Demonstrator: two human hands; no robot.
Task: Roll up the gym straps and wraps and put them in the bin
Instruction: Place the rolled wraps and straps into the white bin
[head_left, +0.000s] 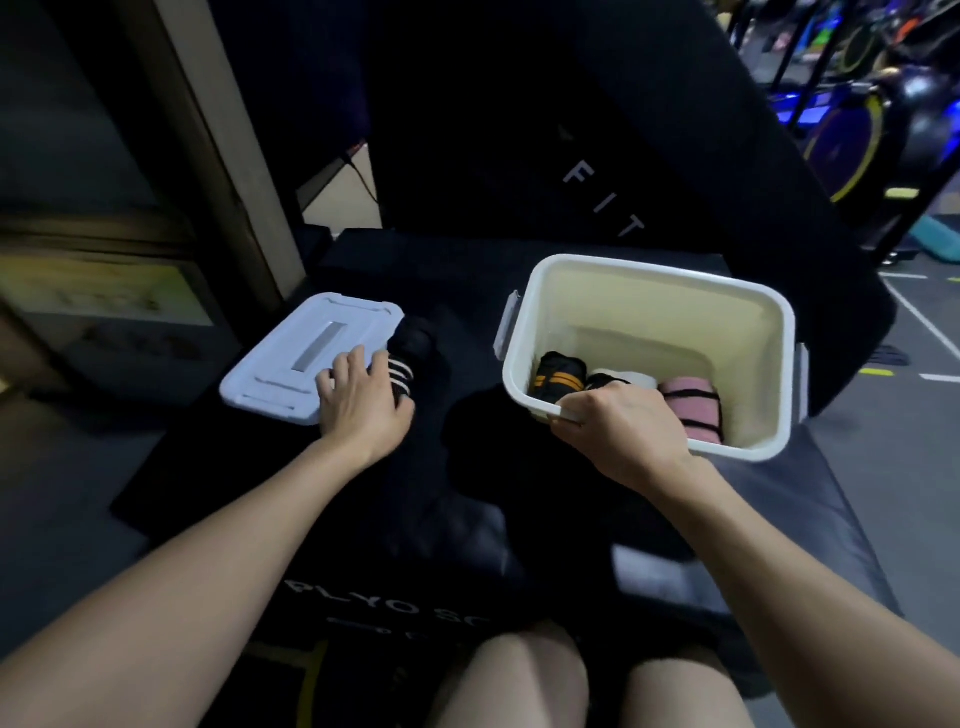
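Our left hand (363, 400) clasps the black white-striped wrap (405, 358); our right hand (618, 426) grips the white plastic bin (649, 312) rim, rightward.

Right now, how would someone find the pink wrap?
Start at the white bin, whose near rim the right hand grips. The pink wrap lies rolled inside, rightmost. Its neighbours are black, one with orange stripes.

A gym floor, seen from a plyo box

This is a gym. A black padded plyo box (395, 519) bears "PLYO" lettering, a dark pad (597, 156) behind reads "FIT", exercise bikes (852, 140) with yellow-rimmed wheels stand at upper right, and white lines (919, 317) mark the floor.
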